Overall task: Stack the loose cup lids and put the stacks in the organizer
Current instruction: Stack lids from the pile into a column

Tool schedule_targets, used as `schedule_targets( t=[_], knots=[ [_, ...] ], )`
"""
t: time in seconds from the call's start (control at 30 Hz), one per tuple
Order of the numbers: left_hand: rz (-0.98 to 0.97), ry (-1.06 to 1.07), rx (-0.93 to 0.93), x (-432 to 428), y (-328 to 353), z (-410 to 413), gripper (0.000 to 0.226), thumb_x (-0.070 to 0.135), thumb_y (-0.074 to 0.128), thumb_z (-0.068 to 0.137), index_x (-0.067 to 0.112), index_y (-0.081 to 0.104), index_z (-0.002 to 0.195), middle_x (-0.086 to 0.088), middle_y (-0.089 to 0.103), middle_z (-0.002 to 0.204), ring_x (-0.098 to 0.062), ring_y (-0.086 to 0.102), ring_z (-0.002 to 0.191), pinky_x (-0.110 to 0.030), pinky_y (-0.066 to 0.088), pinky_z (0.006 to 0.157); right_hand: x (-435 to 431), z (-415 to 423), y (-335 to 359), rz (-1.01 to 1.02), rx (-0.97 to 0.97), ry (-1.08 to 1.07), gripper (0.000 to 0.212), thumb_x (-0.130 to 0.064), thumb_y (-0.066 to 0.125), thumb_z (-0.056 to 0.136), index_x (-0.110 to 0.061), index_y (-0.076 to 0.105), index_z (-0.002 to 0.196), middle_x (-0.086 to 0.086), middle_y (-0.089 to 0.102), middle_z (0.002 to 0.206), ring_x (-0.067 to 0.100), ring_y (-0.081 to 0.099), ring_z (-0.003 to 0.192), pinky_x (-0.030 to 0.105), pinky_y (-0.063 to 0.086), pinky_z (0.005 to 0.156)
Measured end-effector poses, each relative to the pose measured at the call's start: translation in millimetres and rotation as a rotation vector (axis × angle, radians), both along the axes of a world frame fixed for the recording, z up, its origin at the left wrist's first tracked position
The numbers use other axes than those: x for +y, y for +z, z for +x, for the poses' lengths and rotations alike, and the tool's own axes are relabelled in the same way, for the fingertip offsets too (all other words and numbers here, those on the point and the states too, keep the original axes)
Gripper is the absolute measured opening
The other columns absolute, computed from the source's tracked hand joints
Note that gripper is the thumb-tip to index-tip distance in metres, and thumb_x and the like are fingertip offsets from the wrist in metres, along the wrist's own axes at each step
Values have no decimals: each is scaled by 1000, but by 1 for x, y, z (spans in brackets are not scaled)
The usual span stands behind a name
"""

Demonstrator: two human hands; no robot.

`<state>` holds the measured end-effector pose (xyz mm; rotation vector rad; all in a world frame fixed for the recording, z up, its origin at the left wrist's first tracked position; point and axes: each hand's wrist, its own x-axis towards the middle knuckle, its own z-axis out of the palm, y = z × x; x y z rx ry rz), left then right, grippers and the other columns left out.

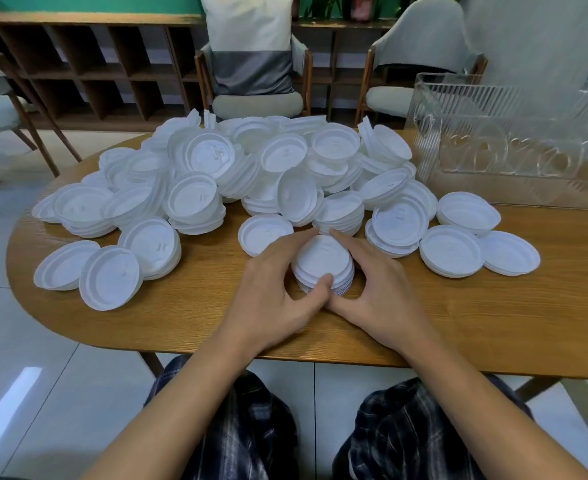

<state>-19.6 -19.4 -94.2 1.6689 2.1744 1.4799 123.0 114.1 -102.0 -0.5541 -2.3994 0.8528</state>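
A short stack of white cup lids point(322, 258) stands on the wooden table point(188, 313) right in front of me. My left hand point(275, 289) cups its left side, thumb against the front edge. My right hand point(379, 289) cups the right side, forefinger reaching past the stack's far rim. Behind them spreads a large heap of loose white lids point(251, 168), many lying upside down. A clear ribbed plastic organizer point(500, 140) stands at the back right of the table, with nothing visible inside.
Loose lids lie singly at the left point(110, 277) and right point(509, 252) of the stack. Two chairs point(254, 64) stand beyond the table, one with a cushion. A wooden cubby shelf point(88, 64) lines the back wall. My checked trousers show below the table edge.
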Motion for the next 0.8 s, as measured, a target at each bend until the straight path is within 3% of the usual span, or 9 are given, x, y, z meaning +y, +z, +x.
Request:
schedule_targets(
  t=[0.1,0.27,0.33,0.43,0.57,0.8],
  knots=[
    [7,-13,-51,-3,3,-2,65,25,82,82,21,61,143,15,67,132,2,60,124,-19,48,104,0,0,1,10,-11,-6,85,-41,87,80,-25,49,155,-12,56,148,-3,47,137,4,30,107],
    [-20,81,-35,3,-2,-5,73,45,92,73,26,65,139,10,62,116,-3,61,110,-22,53,93,-4,2,3,-2,-5,-16,93,-41,90,77,-26,44,156,-19,51,140,-27,38,123,-5,23,99],
    [-28,102,-29,5,-4,-4,68,51,92,71,28,69,131,10,58,112,-4,61,106,-24,54,91,-5,2,3,2,-11,-21,93,-41,91,77,-24,45,156,-17,53,139,-21,40,124,-4,24,100],
    [-26,109,-17,5,-5,-2,65,53,92,70,27,70,125,13,56,111,0,59,103,-12,47,86,-5,2,4,-7,-16,-21,90,-41,91,76,-22,50,154,-12,58,142,-11,44,128,-2,27,101],
    [-10,118,-3,5,-5,-2,62,53,93,69,24,71,120,13,59,110,5,57,101,-6,41,82,-5,3,5,-8,-36,-19,90,-44,89,76,-21,50,154,-9,60,142,-9,46,128,-2,28,101],
    [-20,101,6,7,-7,-4,64,55,92,68,19,71,117,13,58,107,7,56,100,-6,41,83,-2,3,2,9,-125,-10,102,-47,85,74,-21,39,161,-7,52,151,0,42,137,-2,22,105]
  ],
)
